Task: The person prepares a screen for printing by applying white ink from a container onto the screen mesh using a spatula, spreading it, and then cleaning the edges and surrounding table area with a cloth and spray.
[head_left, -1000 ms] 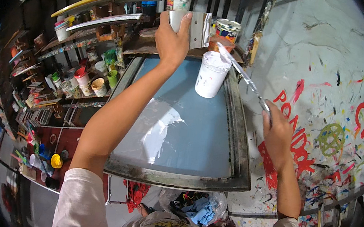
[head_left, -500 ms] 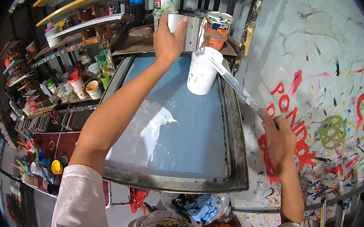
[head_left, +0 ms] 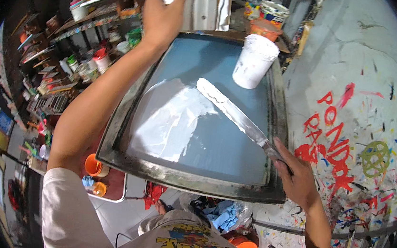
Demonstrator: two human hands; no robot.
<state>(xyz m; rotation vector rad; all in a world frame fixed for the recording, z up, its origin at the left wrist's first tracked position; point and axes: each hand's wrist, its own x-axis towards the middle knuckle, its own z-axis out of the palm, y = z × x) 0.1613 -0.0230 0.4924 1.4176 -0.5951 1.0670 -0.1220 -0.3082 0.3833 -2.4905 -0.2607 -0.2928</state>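
My right hand [head_left: 297, 177] grips the handle of an ink spatula [head_left: 237, 117], its long blade coated in white ink and held over the screen. The printing screen [head_left: 224, 150] has a blue-grey mesh and a dark worn frame, and white ink [head_left: 172, 124] is spread on its left part. At the far left, my left hand [head_left: 163, 20] holds up a wide squeegee [head_left: 204, 7] with a riveted metal holder and a shiny edge. A white ink pot [head_left: 256, 62], smeared at the rim, stands on the mesh at the far right, apart from both hands.
Shelves at the left carry several tubs, including a red and white one [head_left: 101, 59]. Behind the screen sit a paint can [head_left: 272, 14] and an orange tub [head_left: 266, 30]. A paint-splashed wall [head_left: 372, 107] closes the right side. An orange bucket [head_left: 245, 247] is on the floor.
The spatula has come out of the ink pot and over the mesh, its blade now thick with white. My left hand and the squeegee sit higher and further left in view, which has shifted.
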